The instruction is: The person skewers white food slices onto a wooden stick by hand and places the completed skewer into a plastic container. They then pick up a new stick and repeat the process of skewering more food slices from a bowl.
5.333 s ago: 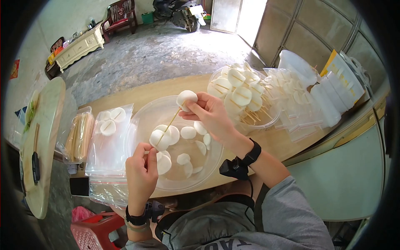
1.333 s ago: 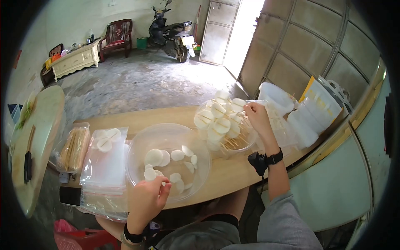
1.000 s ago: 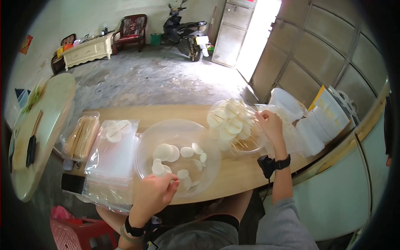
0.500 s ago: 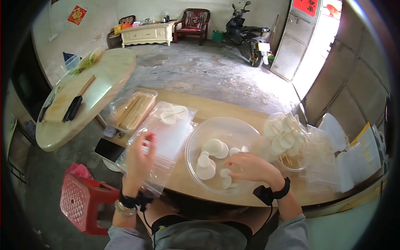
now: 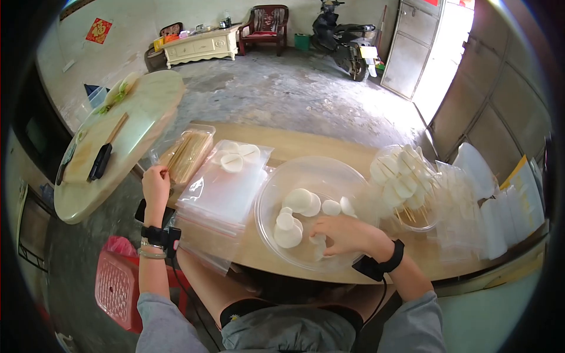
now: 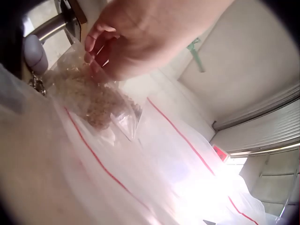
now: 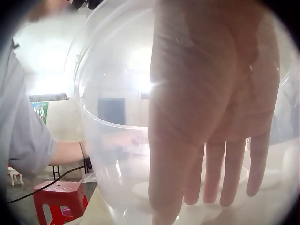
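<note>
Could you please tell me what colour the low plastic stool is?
The stool is red; it shows best in the head view.

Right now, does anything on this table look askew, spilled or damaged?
Slightly askew: the lowest clear bags stick out past the front edge of the table, above the lap, and might slip. I see no spill or damage.

The right hand partly hides a slice; anything in the left hand is (frankly) too small to tell.
</note>
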